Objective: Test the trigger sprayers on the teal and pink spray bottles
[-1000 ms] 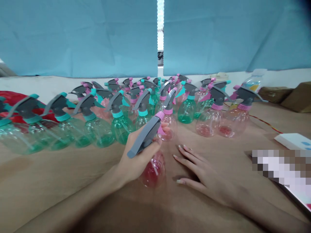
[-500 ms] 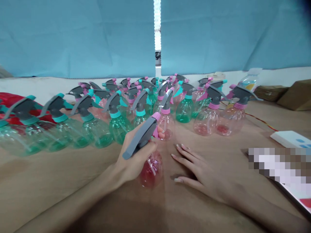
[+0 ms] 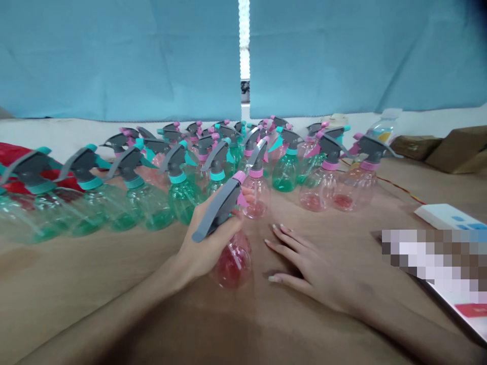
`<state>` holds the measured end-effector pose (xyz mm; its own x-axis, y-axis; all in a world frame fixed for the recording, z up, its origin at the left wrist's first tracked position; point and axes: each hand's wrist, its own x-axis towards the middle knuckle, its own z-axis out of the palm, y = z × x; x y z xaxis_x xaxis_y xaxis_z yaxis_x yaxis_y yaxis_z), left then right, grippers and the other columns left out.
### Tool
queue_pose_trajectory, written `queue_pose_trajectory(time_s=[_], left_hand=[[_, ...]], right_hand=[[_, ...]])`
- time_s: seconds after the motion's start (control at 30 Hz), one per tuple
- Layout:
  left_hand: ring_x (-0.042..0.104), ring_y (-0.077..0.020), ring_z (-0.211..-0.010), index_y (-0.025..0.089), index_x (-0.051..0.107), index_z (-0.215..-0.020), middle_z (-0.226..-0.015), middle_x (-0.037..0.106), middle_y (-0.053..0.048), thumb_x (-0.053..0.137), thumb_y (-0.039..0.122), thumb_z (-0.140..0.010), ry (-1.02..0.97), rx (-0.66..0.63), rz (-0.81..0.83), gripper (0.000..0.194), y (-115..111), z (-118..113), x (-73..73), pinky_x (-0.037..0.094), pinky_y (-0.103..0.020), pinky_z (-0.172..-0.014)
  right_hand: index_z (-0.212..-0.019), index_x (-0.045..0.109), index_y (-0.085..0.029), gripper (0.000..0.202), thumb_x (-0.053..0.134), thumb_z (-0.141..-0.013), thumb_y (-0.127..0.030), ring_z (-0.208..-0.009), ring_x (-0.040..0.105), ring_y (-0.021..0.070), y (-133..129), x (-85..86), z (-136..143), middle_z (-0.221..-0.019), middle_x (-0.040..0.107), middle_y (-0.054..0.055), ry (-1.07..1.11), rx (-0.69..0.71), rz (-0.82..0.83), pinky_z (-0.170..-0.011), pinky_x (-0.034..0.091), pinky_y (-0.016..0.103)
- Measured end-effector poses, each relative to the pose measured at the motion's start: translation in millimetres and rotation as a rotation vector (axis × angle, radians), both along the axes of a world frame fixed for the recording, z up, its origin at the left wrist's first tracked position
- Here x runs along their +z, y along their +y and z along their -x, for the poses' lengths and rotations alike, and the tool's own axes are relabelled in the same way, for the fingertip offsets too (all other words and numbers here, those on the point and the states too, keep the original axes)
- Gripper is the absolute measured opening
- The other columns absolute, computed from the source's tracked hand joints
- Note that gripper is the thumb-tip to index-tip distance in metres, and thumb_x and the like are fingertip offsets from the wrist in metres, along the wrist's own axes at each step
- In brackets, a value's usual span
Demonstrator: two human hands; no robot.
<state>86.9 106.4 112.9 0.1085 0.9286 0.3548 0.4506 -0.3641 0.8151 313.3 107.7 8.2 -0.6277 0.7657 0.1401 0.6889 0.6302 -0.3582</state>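
Observation:
My left hand [image 3: 213, 238] is wrapped round the neck of a pink spray bottle [image 3: 233, 261] with a grey and pink trigger head. Pink liquid shows in its round clear body; the hand hides its collar. My right hand [image 3: 304, 261] lies on the wooden table [image 3: 114, 284], fingers spread, just right of that bottle and apart from it. Right behind the left hand's fingers stands another pink spray bottle [image 3: 256, 195]. A green spray bottle [image 3: 184, 197] is close behind on the left.
Rows of green and pink spray bottles stand across the back and left, among them a green one [image 3: 285, 170] and a pink one [image 3: 319, 187]. At the right are a white box [image 3: 437, 215], brown cartons [image 3: 460, 149] and a thin wire [image 3: 403, 192]. Blue curtains [image 3: 114, 61] hang behind.
The view has shifted slightly, so most things sit a little further left. My left hand keeps its grip on the pink spray bottle, and my right hand stays spread on the table.

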Motion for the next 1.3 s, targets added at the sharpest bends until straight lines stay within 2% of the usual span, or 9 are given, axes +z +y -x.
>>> queue_pose_trajectory(time_s=[0.27, 0.37, 0.43, 0.6, 0.7, 0.87, 1.0, 1.1, 1.3], left_hand=[[0.047, -0.0131, -0.055, 0.022, 0.049, -0.069, -0.058, 0.043, 0.005, 0.053, 0.022, -0.076, -0.056, 0.037, 0.006, 0.008, 1, 0, -3.9, 0.04, -0.026, -0.055], [0.047, -0.0129, -0.055, 0.022, 0.056, -0.077, -0.059, 0.045, 0.005, 0.055, 0.021, -0.077, -0.053, 0.039, 0.005, 0.001, 2, -2, -3.7, 0.045, -0.029, -0.062], [0.048, -0.0131, -0.056, 0.022, 0.059, -0.086, -0.061, 0.048, 0.005, 0.056, 0.023, -0.077, -0.055, 0.034, -0.007, 0.009, 2, -3, -3.8, 0.046, -0.029, -0.064], [0.05, -0.0137, -0.055, 0.023, 0.06, -0.087, -0.061, 0.052, 0.004, 0.056, 0.026, -0.078, -0.037, 0.048, -0.044, 0.01, 2, -12, -3.8, 0.043, -0.027, -0.054], [0.052, -0.014, -0.057, 0.025, 0.062, -0.088, -0.064, 0.055, 0.004, 0.056, 0.024, -0.078, -0.032, 0.043, -0.095, 0.012, 3, -22, -3.8, 0.045, -0.027, -0.055], [0.062, -0.018, -0.075, 0.026, 0.062, -0.107, -0.074, 0.063, 0.002, 0.056, 0.019, -0.08, -0.081, -0.048, -0.092, 0.028, 6, -42, -6.1, 0.052, -0.031, -0.072], [0.063, -0.018, -0.089, 0.024, 0.058, -0.111, -0.1, 0.067, -0.002, 0.056, 0.018, -0.082, -0.147, -0.111, -0.089, 0.03, 11, -62, -8.5, 0.049, -0.034, -0.086], [0.062, -0.0159, -0.087, 0.022, 0.057, -0.11, -0.103, 0.066, -0.003, 0.055, 0.021, -0.084, -0.149, -0.141, -0.091, 0.026, 15, -78, -10.8, 0.048, -0.032, -0.085], [0.062, -0.0144, -0.083, 0.02, 0.057, -0.107, -0.1, 0.065, -0.003, 0.055, 0.022, -0.084, -0.159, -0.198, -0.128, 0.023, 28, -105, -12.8, 0.049, -0.03, -0.081]], right_hand=[[-0.141, 0.039, -0.023, 0.07, 0.044, -0.085, -0.065, -0.139, 0.019, 0.0294, 0, 5.3, 2, -0.153, 0.021, 0.01, 0.02, 0.011, 0.006, -0.111, 0.024, 0.049], [-0.14, 0.04, -0.019, 0.074, 0.041, -0.084, -0.068, -0.139, 0.019, 0.0296, 1, 11.0, 3, -0.151, 0.024, 0.013, -0.003, 0.013, 0.023, -0.111, 0.023, 0.049], [-0.14, 0.041, -0.018, 0.076, 0.041, -0.083, -0.069, -0.139, 0.02, 0.0305, 1, 16.2, 4, -0.151, 0.025, 0.014, -0.005, 0.012, 0.051, -0.111, 0.024, 0.05], [-0.139, 0.041, -0.018, 0.076, 0.043, -0.083, -0.069, -0.131, 0.038, 0.0306, -3, 33.9, 4, -0.146, 0.038, 0.013, 0.074, -0.015, 0.11, -0.105, 0.035, 0.049], [-0.138, 0.04, -0.021, 0.072, 0.046, -0.083, -0.066, -0.121, 0.05, 0.0289, -10, 46.1, 2, -0.139, 0.048, 0.01, 0.148, -0.056, 0.129, -0.099, 0.042, 0.048], [-0.136, 0.039, -0.027, 0.063, 0.053, -0.083, -0.06, -0.118, 0.053, 0.0281, -24, 61.7, -1, -0.136, 0.052, 0.007, 0.279, -0.099, 0.076, -0.092, 0.047, 0.045], [-0.125, 0.047, -0.023, 0.059, 0.058, -0.08, -0.06, -0.111, 0.057, 0.028, -26, 66.3, -3, -0.127, 0.058, 0.009, 0.347, -0.125, 0.019, -0.086, 0.05, 0.043], [-0.116, 0.05, -0.022, 0.054, 0.061, -0.078, -0.059, -0.104, 0.059, 0.0266, -24, 66.6, -5, -0.116, 0.062, 0.007, 0.369, -0.131, -0.01, -0.082, 0.051, 0.043], [-0.104, 0.052, -0.018, 0.046, 0.062, -0.078, -0.056, -0.091, 0.062, 0.0279, -19, 77.1, -11, -0.1, 0.066, 0.009, 0.329, -0.271, -0.091, -0.071, 0.052, 0.042]])
